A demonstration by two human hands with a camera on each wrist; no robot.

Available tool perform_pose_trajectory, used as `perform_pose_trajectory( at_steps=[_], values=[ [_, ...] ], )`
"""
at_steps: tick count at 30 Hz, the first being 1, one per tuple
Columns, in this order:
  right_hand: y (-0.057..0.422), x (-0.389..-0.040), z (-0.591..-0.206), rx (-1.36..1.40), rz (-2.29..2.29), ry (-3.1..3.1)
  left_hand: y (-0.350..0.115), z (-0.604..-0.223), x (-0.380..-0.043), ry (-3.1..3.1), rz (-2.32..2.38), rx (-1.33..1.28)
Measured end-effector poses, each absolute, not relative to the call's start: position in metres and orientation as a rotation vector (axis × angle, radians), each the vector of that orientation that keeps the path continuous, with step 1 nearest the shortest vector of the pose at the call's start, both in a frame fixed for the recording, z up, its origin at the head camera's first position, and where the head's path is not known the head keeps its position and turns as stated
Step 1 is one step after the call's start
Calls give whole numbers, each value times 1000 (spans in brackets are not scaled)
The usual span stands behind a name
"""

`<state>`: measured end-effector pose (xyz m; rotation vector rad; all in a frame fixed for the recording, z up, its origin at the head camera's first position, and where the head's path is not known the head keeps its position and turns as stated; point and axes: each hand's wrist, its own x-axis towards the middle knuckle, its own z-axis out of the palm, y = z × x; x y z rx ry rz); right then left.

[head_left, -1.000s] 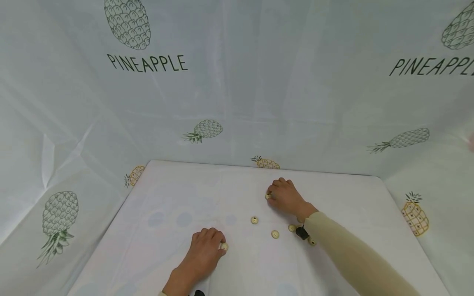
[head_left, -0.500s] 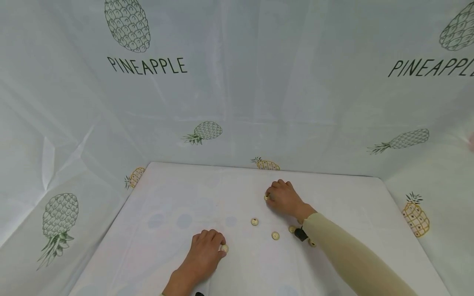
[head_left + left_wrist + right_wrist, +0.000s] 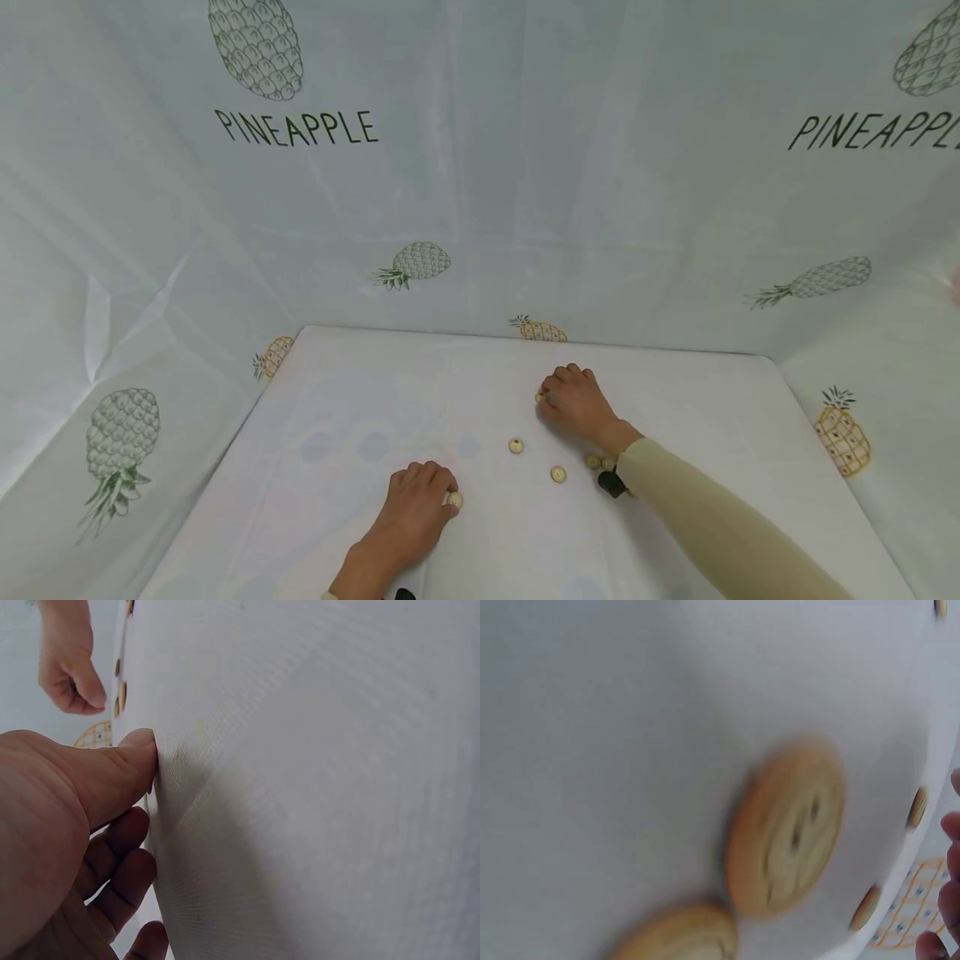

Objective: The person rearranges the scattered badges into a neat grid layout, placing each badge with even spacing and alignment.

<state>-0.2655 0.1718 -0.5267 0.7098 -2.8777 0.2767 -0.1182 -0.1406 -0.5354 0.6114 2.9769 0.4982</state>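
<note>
My left hand (image 3: 414, 510) rests low on the white tabletop, its thumb and index finger pinching a small pale wooden disc (image 3: 455, 500). In the left wrist view, the thumb (image 3: 124, 769) meets the cloth and the other fingers curl; the disc is hidden there. Farther back, my right hand (image 3: 577, 404) pinches another disc (image 3: 540, 397) at its fingertips. Between the hands lie two loose discs, one (image 3: 516, 446) farther back and one (image 3: 558, 474) nearer. Close up in the right wrist view, a disc (image 3: 791, 829) shows a simple smiling face.
Beside my right wrist, more discs (image 3: 593, 462) lie partly under the forearm and the black wrist camera (image 3: 612, 483). A white cloth printed with pineapples (image 3: 422, 261) hangs around the back and sides of the white table (image 3: 360, 367).
Both hands stay nearly still with their discs. The right wrist shifts slightly, covering a disc near the sleeve and baring another beside the wrist.
</note>
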Motion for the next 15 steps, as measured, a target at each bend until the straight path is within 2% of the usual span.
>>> perform_pose_trajectory(
  at_steps=[9, 15],
  values=[
    [147, -222, -530, 837, 348, -2858, -140, -529, -117, 2970, 483, 593],
    [137, -208, -535, 896, 336, -2808, -137, -526, -116, 2958, 471, 585]
  ],
)
